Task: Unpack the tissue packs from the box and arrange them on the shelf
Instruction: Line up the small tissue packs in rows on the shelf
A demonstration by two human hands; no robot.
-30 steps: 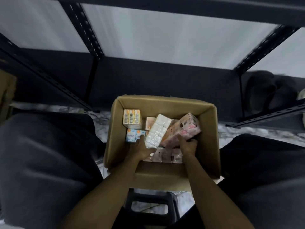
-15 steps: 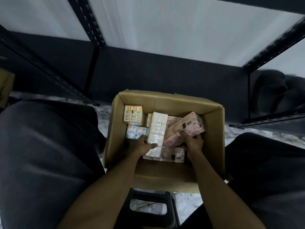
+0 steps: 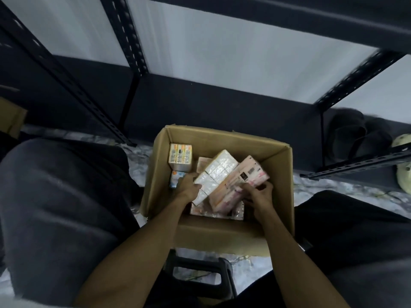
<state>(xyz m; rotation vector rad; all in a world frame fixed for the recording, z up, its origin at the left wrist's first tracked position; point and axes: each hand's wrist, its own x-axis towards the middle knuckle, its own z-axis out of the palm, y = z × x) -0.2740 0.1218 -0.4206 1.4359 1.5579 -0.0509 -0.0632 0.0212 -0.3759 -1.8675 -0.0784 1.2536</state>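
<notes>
Head view: at frame centre, my left hand (image 3: 188,187) grips a glossy white tissue pack (image 3: 214,173) and my right hand (image 3: 259,194) grips a pink one (image 3: 239,183), both tilted inside the open cardboard box (image 3: 222,138). Several packs remain; the dark metal shelf (image 3: 222,107) above looks bare.

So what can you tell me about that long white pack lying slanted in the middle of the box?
The long white plastic-wrapped tissue pack is a glossy block, seemingly made of several smaller packs bundled in a row. It lies tilted inside the open brown cardboard box, its far end raised toward the back wall. It rests on other packs beneath it, and the pink and white printed pack lies along its right side. The left hand grips its near left edge.
</notes>
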